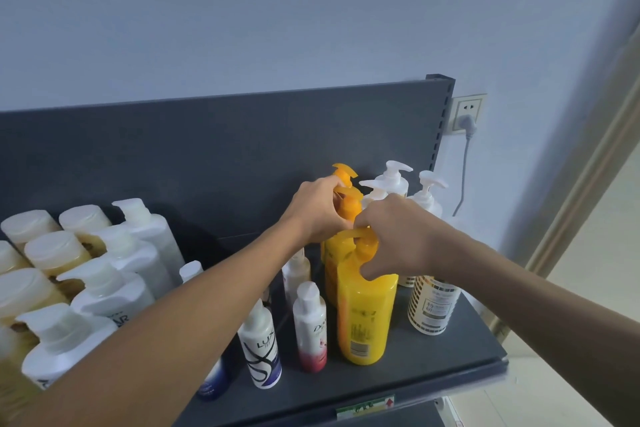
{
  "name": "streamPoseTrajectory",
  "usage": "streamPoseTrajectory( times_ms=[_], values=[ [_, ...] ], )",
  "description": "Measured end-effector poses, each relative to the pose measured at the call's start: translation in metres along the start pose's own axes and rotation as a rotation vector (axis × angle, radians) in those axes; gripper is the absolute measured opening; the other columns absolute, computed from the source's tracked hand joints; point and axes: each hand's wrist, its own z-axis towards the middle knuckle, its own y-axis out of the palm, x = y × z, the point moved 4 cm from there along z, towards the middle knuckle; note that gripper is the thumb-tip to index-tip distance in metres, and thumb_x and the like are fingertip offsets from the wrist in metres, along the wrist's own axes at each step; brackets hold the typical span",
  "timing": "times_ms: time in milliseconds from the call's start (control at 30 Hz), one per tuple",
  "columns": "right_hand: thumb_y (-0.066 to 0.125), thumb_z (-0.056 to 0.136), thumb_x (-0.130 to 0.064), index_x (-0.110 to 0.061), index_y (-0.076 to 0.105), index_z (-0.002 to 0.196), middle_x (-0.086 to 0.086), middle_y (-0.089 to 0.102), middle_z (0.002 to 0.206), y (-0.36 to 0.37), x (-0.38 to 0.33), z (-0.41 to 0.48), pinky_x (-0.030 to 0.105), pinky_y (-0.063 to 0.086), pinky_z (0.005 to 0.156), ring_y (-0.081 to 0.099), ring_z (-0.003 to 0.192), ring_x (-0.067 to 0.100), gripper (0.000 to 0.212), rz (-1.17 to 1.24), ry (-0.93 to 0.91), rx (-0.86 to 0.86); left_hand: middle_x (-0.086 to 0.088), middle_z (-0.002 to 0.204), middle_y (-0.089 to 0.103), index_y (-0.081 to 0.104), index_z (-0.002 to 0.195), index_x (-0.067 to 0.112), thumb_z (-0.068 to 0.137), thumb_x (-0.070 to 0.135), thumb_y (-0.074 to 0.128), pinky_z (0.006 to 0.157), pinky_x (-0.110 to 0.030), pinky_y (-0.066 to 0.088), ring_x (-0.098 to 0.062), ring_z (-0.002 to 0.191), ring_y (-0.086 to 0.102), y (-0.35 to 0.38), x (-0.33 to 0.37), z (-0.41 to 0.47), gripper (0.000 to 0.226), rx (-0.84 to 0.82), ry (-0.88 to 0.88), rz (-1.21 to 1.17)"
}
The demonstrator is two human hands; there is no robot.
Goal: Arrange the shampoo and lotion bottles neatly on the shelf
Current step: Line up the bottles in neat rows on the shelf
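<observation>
Three yellow pump bottles stand in a line front to back on the dark grey shelf. My right hand is closed around the orange pump neck of the front yellow bottle. Just behind it, my left hand grips the orange pump of the middle yellow bottle, whose body is mostly hidden. The rear yellow bottle's pump pokes up against the back panel. All bottles stand upright.
White pump bottles and a striped cream bottle stand to the right. Small Lux and Dove bottles stand in front left. Rows of white and amber bottles fill the left. A wall socket sits right of the shelf.
</observation>
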Motion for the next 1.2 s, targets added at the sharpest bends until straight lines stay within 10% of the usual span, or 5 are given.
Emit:
streamPoseTrajectory(
  times_ms=[700, 867, 1200],
  values=[
    [0.08, 0.077, -0.053, -0.023, 0.057, 0.136, -0.005, 0.058, 0.102, -0.002, 0.0, -0.001, 0.02, 0.041, 0.062, 0.054, 0.095, 0.015, 0.07, -0.077, 0.026, -0.15, -0.01, 0.118, 0.064, 0.037, 0.145, 0.019, 0.081, 0.033, 0.083, 0.088, -0.044, 0.057, -0.029, 0.105, 0.063, -0.006, 0.002, -0.017, 0.08, -0.039, -0.071, 0.109],
    [0.082, 0.074, -0.048, -0.03, 0.058, 0.134, -0.006, 0.067, 0.112, -0.015, 0.011, -0.016, 0.024, 0.04, 0.061, 0.064, 0.099, 0.018, 0.067, -0.199, 0.128, -0.114, -0.013, 0.111, 0.065, 0.049, 0.132, 0.014, 0.089, 0.021, 0.074, 0.078, -0.044, 0.059, -0.034, 0.096, 0.066, -0.038, 0.022, -0.028, 0.05, 0.101, 0.017, 0.396],
    [0.07, 0.085, -0.039, -0.035, 0.059, 0.133, -0.007, 0.065, 0.124, -0.031, 0.06, -0.05, 0.03, 0.047, 0.074, 0.064, 0.109, 0.021, 0.05, -0.318, 0.255, -0.112, 0.0, 0.105, 0.073, 0.071, 0.112, 0.026, 0.091, 0.036, 0.067, 0.085, -0.041, 0.059, -0.022, 0.098, 0.067, -0.041, 0.089, -0.039, 0.024, 0.058, 0.224, 0.199]
  ],
)
